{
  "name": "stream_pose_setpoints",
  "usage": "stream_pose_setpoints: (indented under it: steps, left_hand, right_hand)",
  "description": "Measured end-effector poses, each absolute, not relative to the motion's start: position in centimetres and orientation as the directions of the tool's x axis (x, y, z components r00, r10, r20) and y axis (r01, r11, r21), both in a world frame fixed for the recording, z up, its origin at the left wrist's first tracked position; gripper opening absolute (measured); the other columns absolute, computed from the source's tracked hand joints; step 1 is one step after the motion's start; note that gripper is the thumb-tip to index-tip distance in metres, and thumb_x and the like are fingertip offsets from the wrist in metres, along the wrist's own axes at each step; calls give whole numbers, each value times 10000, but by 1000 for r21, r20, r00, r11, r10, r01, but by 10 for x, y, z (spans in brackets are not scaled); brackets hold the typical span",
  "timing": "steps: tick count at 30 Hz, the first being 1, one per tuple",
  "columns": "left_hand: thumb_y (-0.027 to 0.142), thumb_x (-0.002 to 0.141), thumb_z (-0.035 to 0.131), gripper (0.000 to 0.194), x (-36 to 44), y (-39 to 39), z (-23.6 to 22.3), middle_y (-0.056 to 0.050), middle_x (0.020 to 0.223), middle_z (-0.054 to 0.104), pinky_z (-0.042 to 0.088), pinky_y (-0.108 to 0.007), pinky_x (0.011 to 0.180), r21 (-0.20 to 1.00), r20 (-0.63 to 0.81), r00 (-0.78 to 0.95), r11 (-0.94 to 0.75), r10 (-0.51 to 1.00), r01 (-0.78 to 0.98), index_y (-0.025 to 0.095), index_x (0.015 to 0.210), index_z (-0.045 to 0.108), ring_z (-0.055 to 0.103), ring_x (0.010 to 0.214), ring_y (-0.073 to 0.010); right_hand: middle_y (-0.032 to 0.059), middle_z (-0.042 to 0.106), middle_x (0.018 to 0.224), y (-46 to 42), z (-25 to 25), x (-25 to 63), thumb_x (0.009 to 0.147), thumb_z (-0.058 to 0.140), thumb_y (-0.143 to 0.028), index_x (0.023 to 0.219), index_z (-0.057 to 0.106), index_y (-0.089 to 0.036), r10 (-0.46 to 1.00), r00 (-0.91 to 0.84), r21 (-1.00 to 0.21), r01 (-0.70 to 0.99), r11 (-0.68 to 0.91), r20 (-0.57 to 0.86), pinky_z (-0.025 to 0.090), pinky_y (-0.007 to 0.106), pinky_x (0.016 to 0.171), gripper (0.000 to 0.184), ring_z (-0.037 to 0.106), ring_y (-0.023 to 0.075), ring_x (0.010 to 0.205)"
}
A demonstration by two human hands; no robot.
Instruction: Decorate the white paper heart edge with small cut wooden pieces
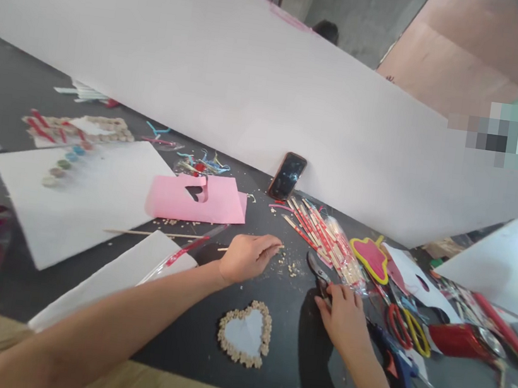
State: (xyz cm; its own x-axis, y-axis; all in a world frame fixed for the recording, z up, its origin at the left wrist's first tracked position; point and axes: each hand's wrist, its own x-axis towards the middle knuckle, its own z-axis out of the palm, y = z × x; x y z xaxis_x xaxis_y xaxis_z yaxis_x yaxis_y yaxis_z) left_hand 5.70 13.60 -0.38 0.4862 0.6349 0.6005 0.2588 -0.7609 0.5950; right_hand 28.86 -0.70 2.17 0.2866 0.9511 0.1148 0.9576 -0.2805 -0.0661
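My left hand (pixel 249 257) is closed around a thin wooden stick, whose pale ends (pixel 222 249) poke out on both sides of the fist. Small cut wooden bits (pixel 294 268) lie scattered just right of it. My right hand (pixel 346 312) grips pruning shears (pixel 318 267) by the handles, with the blades pointing up and left toward those bits. Between my forearms, a heart-shaped paper piece (pixel 244 332) rests flat on the dark table, edged with small round wooden slices. Packaged chopsticks in red-and-clear wrappers (pixel 318 230) are spread beyond the shears.
A phone (pixel 287 176) leans on the white partition (pixel 209 66). Pink paper (pixel 210 203) with a heart cut-out and white boards (pixel 82 196) are at left. Scissors (pixel 406 325), a blue glue gun (pixel 394 377) and a red cylindrical object (pixel 464 340) crowd the right side.
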Motion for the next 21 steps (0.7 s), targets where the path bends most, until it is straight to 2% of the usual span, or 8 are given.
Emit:
stream_pose_setpoints:
  steps: [4,9,11,13,15,17,19,21]
  left_hand:
    - [250,884,461,194,57,133,-2,-14,825,722,452,-204,626,612,578,512,-753,635,244,198,941,639,660,700,-135]
    - [246,884,461,199,56,129,2,-15,824,717,449,-202,644,633,557,540,-744,631,217,197,950,642,655,710,-132]
    - [250,884,462,200,56,127,4,-19,834,716,450,-206,661,647,547,544,-734,636,207,198,945,645,656,729,-137]
    - [255,884,463,200,56,125,6,-22,840,714,449,-206,671,668,532,549,-718,645,197,200,939,648,655,746,-141]
    - [258,886,462,200,57,123,7,-21,819,709,447,-200,653,694,512,549,-695,661,188,201,937,647,649,727,-136]
    - [261,893,455,203,58,121,9,-16,785,700,444,-190,622,717,494,547,-673,676,184,197,942,642,635,682,-124]
    - [267,897,449,208,58,119,11,-16,769,695,443,-185,599,748,473,540,-642,696,171,186,947,634,620,646,-115]
    - [277,892,458,207,58,119,13,-25,784,696,444,-185,578,808,439,524,-576,730,125,173,952,627,607,618,-110]
  right_hand:
    - [150,576,959,-15,13,288,793,492,-309,813,592,-168,916,367,-132,928,-349,158,365,466,858,174,516,287,923]
    - [86,594,764,-12,24,290,770,488,-360,718,554,-195,882,442,-353,861,-367,161,420,414,775,186,555,244,778]
    - [62,593,712,-14,34,289,816,428,-436,763,555,-193,861,485,-468,803,-370,151,452,367,683,279,566,212,692]
    - [48,605,729,-16,44,283,864,347,-489,891,555,-183,844,516,-577,737,-353,144,464,317,603,371,571,177,638]
    - [46,627,837,-16,52,273,849,419,-511,1009,524,-189,836,540,-756,586,-291,97,472,285,581,374,573,143,629]
    - [48,627,970,-15,57,262,758,606,-472,978,521,-210,850,527,-924,325,-202,-1,480,271,596,353,574,124,657]
    - [44,610,1063,-13,57,251,681,712,-404,885,530,-217,883,462,-984,105,-147,-83,488,267,611,331,584,128,712]
    - [36,599,1089,-12,53,242,694,707,-387,902,537,-229,912,395,-989,52,-137,-105,500,272,636,311,601,150,789]
